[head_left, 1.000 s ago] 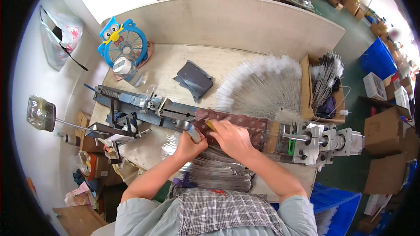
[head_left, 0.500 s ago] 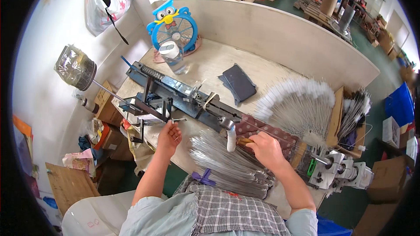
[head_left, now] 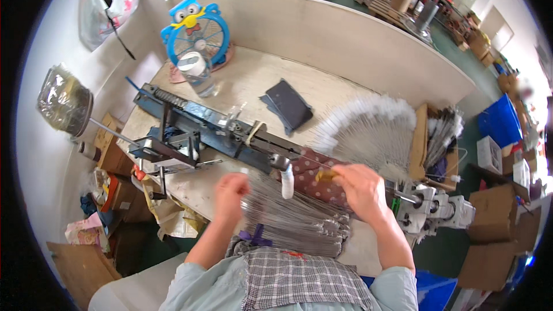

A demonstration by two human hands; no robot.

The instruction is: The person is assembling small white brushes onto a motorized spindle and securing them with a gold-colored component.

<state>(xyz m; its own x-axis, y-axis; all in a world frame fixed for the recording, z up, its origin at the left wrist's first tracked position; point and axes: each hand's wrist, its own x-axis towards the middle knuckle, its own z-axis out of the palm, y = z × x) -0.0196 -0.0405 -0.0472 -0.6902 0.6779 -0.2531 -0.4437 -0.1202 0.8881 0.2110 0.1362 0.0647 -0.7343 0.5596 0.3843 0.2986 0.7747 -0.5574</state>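
Observation:
My left hand (head_left: 231, 193) is smeared by motion, its fingers curled. It hovers over the left end of a bundle of thin grey metal wires (head_left: 299, 219) on the bench. My right hand (head_left: 362, 187) is closed in a pinch, with a small yellow-brown piece (head_left: 326, 176) at its fingertips; whether that is a held thing or a finger covering I cannot make out. Below that hand lies a dark red dotted cloth (head_left: 311, 167). Left of it, a white-wrapped handle (head_left: 287, 183) hangs from the long metal bench machine (head_left: 230, 138).
A fan of white-tipped wires (head_left: 368, 132) lies at the right, beside a cardboard box (head_left: 425, 144) of dark ones. A metal clamp unit (head_left: 435, 210) juts from the bench's right end. A dark phone-like slab (head_left: 288, 105), a water bottle (head_left: 199, 75) and a blue fan (head_left: 197, 34) stand farther back.
My left hand has left the black frame of the machine and moved right, toward the wires. My right hand has risen away from the white handle. The whole view has shifted.

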